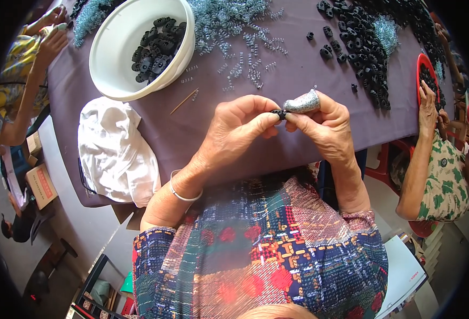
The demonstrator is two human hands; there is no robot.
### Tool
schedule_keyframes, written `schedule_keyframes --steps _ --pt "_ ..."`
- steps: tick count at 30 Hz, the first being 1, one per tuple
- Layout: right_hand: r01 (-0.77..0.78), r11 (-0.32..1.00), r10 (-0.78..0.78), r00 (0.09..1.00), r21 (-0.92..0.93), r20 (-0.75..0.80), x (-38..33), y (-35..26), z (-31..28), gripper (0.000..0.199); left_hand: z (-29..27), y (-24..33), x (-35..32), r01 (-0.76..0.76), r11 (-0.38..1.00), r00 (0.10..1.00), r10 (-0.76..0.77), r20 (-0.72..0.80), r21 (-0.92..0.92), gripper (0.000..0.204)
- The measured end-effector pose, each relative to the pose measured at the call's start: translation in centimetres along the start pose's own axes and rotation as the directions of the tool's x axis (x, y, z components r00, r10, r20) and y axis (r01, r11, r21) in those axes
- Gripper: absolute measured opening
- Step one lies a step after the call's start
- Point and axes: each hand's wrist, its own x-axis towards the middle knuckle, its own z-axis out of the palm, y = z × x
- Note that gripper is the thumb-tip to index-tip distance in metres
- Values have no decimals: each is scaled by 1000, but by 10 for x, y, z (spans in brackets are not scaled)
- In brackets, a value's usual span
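Hands: my left hand [240,125] and right hand [319,125] both pinch 1 small black part [279,114], centre frame.
Done: white bowl [139,48], 11 o'clock, part-filled, I judge.
Left: springs [240,32] at 12, black pile [362,48] at 1.

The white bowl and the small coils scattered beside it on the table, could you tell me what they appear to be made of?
The white bowl looks like smooth, glossy plastic: thick rounded rim, soft sheen. The small coils look like metal wire springs: thin, silvery, glinting.

Single head view: steep downward look, close over purple table [298,69], fisheye-bent edges.
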Motion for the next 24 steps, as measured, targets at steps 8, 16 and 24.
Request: schedule_keyframes --steps 8,16,24 --pt "120 975 -132 990 -188 -54 0 7 8 11 6 -8 -1 -47 998 994 51 -101 35 17" --pt "182 939 -203 978 -291 -43 7 8 11 11 6 -7 2 -100 990 980 115 -160 102 16" --pt "153 985 -166 968 -81 -189 3 3 21 24 3 -11 5 -83 994 990 73 -120 -74 18"
